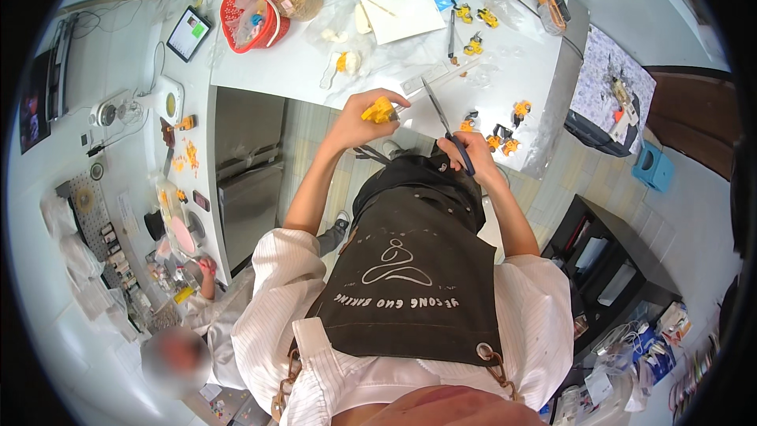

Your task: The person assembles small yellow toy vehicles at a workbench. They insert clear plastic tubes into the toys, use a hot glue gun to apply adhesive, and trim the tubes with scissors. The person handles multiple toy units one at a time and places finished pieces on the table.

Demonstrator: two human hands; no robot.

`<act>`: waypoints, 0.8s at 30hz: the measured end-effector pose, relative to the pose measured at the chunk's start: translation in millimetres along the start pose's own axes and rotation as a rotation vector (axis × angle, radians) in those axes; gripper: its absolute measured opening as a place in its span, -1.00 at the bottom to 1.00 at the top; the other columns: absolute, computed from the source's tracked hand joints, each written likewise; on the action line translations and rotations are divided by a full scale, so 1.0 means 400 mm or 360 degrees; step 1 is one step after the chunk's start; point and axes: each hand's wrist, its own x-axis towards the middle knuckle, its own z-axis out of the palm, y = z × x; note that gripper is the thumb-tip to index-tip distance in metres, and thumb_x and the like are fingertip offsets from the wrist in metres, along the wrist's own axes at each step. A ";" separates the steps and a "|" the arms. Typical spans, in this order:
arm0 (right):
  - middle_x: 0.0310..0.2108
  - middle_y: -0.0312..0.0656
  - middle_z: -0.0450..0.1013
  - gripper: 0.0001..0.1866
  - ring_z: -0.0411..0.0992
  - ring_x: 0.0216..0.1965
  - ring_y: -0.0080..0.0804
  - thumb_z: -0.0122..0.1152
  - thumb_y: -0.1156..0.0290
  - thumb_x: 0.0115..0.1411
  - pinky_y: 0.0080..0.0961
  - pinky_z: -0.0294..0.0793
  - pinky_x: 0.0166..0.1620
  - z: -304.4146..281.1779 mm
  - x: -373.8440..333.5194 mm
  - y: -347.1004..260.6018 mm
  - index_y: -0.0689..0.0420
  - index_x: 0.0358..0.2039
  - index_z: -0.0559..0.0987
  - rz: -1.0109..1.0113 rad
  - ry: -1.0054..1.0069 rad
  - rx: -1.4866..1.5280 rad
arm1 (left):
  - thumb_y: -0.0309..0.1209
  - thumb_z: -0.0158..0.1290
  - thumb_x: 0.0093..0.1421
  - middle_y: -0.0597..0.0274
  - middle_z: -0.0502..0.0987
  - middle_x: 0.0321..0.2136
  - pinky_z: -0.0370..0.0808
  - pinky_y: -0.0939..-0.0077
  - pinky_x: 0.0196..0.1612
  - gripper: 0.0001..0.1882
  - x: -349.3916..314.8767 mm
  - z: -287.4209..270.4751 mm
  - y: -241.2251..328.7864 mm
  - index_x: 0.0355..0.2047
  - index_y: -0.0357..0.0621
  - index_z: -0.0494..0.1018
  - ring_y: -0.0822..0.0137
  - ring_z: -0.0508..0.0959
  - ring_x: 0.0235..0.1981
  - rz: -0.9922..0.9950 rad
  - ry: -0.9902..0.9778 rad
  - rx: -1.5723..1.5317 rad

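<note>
My left hand point(356, 123) is closed around a small yellow toy-like piece point(379, 110), held above the front edge of the white table point(296, 71). In my right hand point(475, 150) is a pair of scissors point(438, 107) with dark blue handles; the metal blades point up and away, toward the table, apart from the yellow piece. Near the right hand lie several small yellow and black toy vehicles point(521, 110). Farther back stand more of them point(473, 45), beside a slim dark tool point(452, 31). A white piece with a yellow band point(344, 63) lies beyond my left hand.
A red basket point(229, 20) with plastic in it stands at the back left, near a tablet point(188, 34). White sheets point(402, 16) lie at the back. A screen point(611, 91) and a blue stool point(651, 166) are to the right. A co-worker point(225, 308) is at the left counter.
</note>
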 end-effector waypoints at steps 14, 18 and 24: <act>-0.64 -0.25 0.41 -0.51 0.33 -0.58 -0.50 0.53 0.04 -0.02 -0.48 0.37 -0.44 -0.169 0.049 0.116 0.20 -0.51 0.51 -0.0112 0.0648 -0.0495 | -0.66 0.22 0.01 0.36 0.53 -0.43 0.35 0.70 -0.48 -0.67 -0.011 0.036 -0.170 -0.17 -0.17 0.55 0.60 0.41 -0.52 -0.0345 0.0386 -0.0592; -0.46 -0.06 0.52 -0.67 0.51 -0.41 -0.11 0.38 0.21 0.06 -0.24 0.47 -0.29 -0.334 0.090 0.127 0.25 -0.40 0.58 -0.0347 0.1253 -0.0969 | -0.76 0.19 0.01 0.23 0.54 -0.28 0.35 0.68 -0.50 -0.60 -0.068 0.046 -0.172 -0.13 -0.20 0.47 0.55 0.43 -0.51 -0.0178 0.0550 -0.0948; -0.31 0.06 0.54 -0.60 0.54 -0.27 0.01 0.38 0.23 0.08 -0.16 0.53 -0.15 -0.521 0.243 0.186 0.31 -0.20 0.62 -0.0299 0.1487 -0.1451 | -0.78 0.19 0.01 0.18 0.43 -0.07 0.39 0.67 -0.51 -0.50 -0.129 0.068 -0.124 -0.04 -0.18 0.37 0.45 0.50 -0.41 -0.0006 0.0643 -0.1151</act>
